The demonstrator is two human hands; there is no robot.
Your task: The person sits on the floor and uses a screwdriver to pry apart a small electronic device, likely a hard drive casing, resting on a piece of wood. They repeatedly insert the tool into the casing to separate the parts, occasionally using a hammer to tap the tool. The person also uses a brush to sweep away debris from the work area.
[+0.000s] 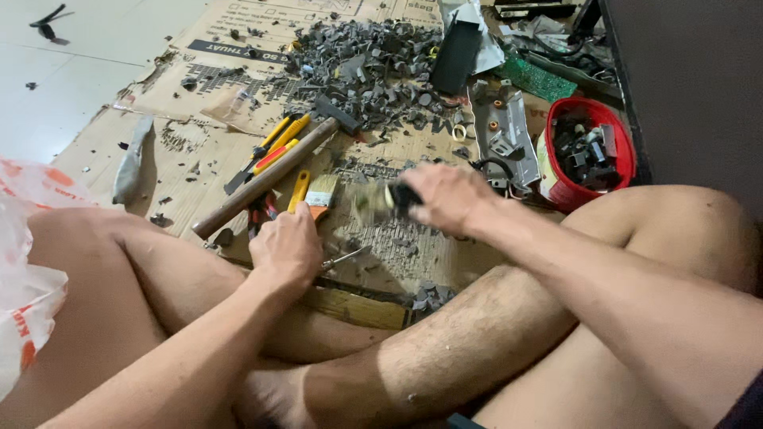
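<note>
I sit cross-legged on flattened cardboard [199, 56]. My left hand [286, 246] is closed around a thin metal tool whose tip [346, 257] pokes out to the right, close to the cardboard. My right hand [445, 197] grips a small dark and green part [385, 197], blurred by motion, held just above the cardboard in front of my knee. A hammer [270, 175] with a wooden handle lies diagonally just beyond my left hand. A small paintbrush [320, 193] lies between the two hands.
A heap of grey broken pieces [373, 67] covers the far cardboard. Yellow-handled pliers and cutters [274, 147] lie by the hammer. A red bowl [592, 151] of dark parts stands right, beside a metal bracket [505, 131]. A white plastic bag [24, 278] sits left.
</note>
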